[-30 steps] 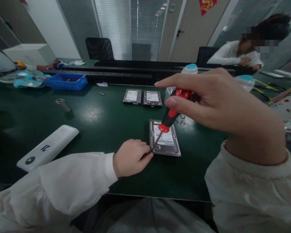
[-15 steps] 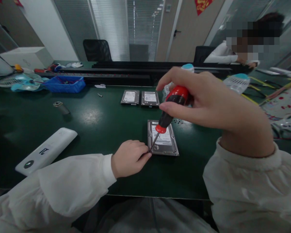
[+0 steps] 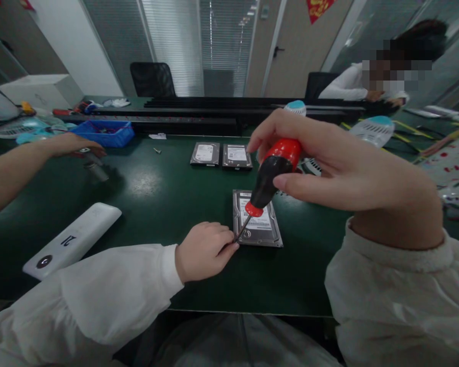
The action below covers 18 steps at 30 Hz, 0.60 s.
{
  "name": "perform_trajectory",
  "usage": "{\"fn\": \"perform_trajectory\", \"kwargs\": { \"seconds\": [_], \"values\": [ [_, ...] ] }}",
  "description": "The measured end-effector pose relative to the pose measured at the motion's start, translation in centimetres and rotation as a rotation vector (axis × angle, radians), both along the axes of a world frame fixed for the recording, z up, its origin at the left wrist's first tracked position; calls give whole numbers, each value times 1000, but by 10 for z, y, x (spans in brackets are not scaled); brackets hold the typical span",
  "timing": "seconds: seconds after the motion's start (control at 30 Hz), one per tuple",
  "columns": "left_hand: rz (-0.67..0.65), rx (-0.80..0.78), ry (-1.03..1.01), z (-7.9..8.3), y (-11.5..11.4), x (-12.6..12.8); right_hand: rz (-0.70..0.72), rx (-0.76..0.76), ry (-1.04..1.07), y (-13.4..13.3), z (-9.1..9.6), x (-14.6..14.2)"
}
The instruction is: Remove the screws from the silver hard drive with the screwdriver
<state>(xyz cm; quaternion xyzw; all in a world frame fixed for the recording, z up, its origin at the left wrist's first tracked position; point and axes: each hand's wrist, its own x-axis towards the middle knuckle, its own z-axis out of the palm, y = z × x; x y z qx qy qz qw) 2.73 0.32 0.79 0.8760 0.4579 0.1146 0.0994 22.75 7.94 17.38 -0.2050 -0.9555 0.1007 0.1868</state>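
A silver hard drive (image 3: 265, 230) lies label up on the dark green table (image 3: 160, 188). My right hand (image 3: 336, 168) is closed round a red and black screwdriver (image 3: 270, 178), held tilted, its tip at the drive's near left corner. My left hand (image 3: 204, 250) rests on the table, fingers pinched together at that same corner beside the tip. What the fingers pinch is too small to make out.
Two more hard drives (image 3: 221, 154) lie side by side further back. A white device (image 3: 71, 240) marked 21 lies at the left. Another person's bare arm (image 3: 30, 165) reaches in from the left over a small metal cylinder (image 3: 97, 171). A blue bin (image 3: 103, 132) stands behind; a seated person (image 3: 371, 84) is far right.
Another person's bare arm has come in from the left over the metal cylinder. My right hand has shifted its grip on the screwdriver handle; the tip and my left hand stay at the corner.
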Motion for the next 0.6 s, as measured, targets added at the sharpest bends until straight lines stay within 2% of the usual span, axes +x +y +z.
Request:
{"fn": "perform_trajectory", "kwargs": {
  "seconds": [0.17, 0.43, 0.6],
  "values": [
    [2, 5, 0, -1, 0, 1, -74, 52, 53, 2, -2, -1],
    [-5, 31, -9, -1, -1, 1, 68, -60, 79, 2, -4, 2],
    [-1, 22, -4, 1, 0, 1, -54, 21, 87, -3, -2, 0]
  ]
}}
